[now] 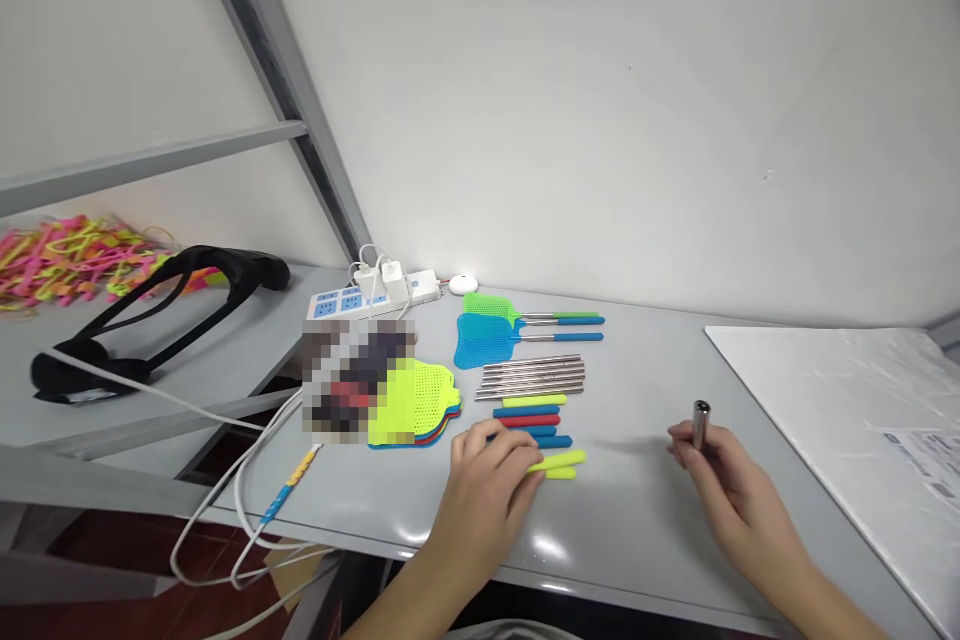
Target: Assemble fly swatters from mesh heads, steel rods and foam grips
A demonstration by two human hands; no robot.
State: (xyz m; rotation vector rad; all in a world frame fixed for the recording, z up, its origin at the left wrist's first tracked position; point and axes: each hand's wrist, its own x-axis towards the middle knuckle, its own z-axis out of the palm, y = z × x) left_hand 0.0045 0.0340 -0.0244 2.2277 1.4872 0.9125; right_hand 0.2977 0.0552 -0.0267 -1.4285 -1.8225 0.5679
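My left hand is closed over the near end of the handle row, its thumb and fingers on a yellow-green handle. Another yellow-green handle lies just under that one. Beyond the knuckles are several blue handles and a red handle, partly hidden by the fingers. My right hand pinches a shiny metal tube that points upward, its open end towards me. Several thin metal rods lie side by side behind the handles.
Flyswatters with blue and green heads lie at the back. Loose yellow swatter heads are stacked left, partly pixelated. A power strip, white cables, a black headset frame and a white package flank the table.
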